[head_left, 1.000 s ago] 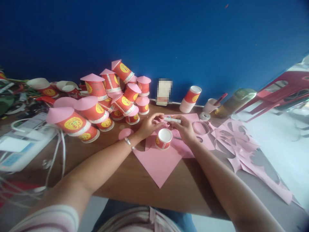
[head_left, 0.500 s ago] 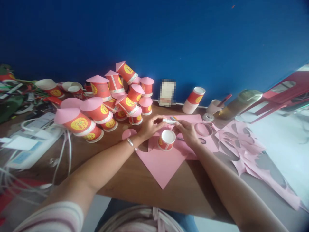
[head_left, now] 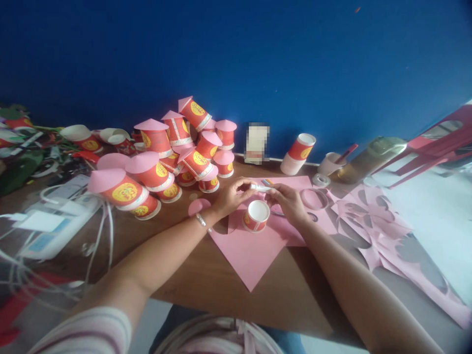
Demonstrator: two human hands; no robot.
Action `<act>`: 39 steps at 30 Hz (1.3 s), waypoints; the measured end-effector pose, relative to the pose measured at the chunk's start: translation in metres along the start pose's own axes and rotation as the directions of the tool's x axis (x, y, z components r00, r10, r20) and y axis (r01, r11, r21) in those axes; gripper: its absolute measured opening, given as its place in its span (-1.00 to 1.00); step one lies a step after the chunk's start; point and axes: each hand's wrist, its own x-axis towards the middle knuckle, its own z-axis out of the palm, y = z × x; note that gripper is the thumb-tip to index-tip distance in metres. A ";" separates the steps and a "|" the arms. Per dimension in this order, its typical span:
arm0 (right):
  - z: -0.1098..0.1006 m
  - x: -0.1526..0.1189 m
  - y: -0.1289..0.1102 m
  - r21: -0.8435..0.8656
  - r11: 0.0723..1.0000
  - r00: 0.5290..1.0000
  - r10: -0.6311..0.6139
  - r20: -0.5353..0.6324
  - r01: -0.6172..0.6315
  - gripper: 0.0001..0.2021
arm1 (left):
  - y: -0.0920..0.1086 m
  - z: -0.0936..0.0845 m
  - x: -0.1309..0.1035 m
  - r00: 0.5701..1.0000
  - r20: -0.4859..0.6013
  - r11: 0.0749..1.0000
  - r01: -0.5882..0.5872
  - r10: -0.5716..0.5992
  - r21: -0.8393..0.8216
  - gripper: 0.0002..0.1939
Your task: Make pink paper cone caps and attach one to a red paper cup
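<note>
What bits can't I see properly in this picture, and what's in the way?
All in the head view:
Writing on the white tube: too small and blurred to read.
Dark loop by the right wrist: the right hand and arm hide what it joins.
Pile of cups: front ones cover those behind.
Card-like thing by the wall: pixel blocks cover it.
Red chair: cut off by the right edge.

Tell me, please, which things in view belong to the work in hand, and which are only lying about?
Seemingly part of the work:
white tube, held between left hand and right hand
red cup, upright on pink paper
capped cups, with matching pink cones

Probably just lying about:
bottle
white box with cables
red chair
</note>
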 end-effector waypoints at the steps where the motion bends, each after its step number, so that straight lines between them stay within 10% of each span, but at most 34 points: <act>1: 0.000 0.000 0.000 0.008 1.000 1.000 0.025 0.006 -0.025 -0.51 | 0.000 0.000 0.000 1.000 0.001 1.000 -0.003 0.003 0.005 -0.72; 39: 0.001 -0.011 0.005 0.084 0.985 0.987 0.147 0.065 -0.152 -0.51 | 0.007 0.002 -0.004 1.000 -0.003 0.994 -0.018 0.019 0.109 -0.78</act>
